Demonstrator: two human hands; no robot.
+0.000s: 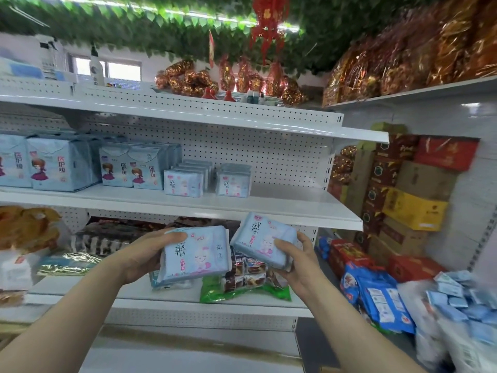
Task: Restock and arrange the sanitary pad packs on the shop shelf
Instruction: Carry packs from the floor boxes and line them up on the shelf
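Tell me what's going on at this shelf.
A person is restocking sanitary pads. The left hand grips one light blue pack and the right hand grips a second pack, both held in front of the white shelving, below the middle shelf. On that shelf, two rows of matching small packs stand beside larger packs, with bare shelf space to their right. Neither held pack has been placed yet.

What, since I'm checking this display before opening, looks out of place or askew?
Mostly the middle shelf: the two rows of small pad packs stand apart with a gap between them, and the shelf's right end is bare. At lower right, pale blue packs lie in a loose heap, too blurred to judge.
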